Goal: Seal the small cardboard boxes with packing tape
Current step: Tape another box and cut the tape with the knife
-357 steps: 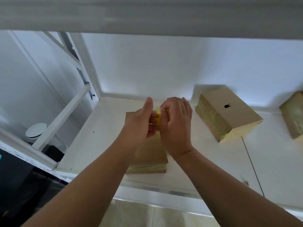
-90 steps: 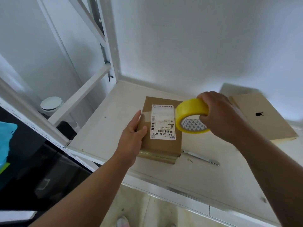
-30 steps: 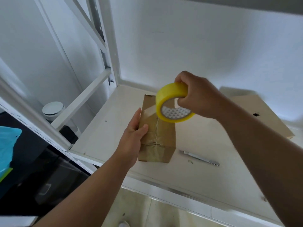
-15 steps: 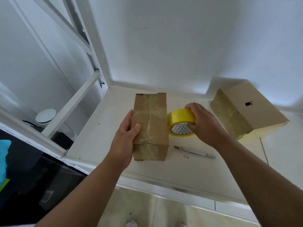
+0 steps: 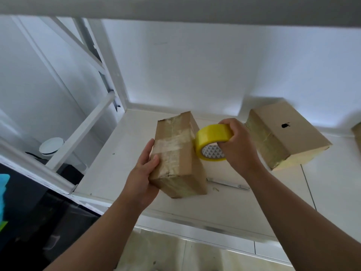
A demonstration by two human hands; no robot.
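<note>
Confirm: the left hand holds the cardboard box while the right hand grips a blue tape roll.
Wrong colour: the head view shows the tape roll is yellow. The left hand holds the cardboard box; the right hand grips the roll.

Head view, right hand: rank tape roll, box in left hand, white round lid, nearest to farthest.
1. Tape roll: gripped in the right hand.
2. Box: just left, held by left hand.
3. White round lid: far left, beyond shelf frame.

Probably a parcel-packing storeroom: white metal shelving (image 5: 108, 65), taped cardboard boxes (image 5: 289, 137).
</note>
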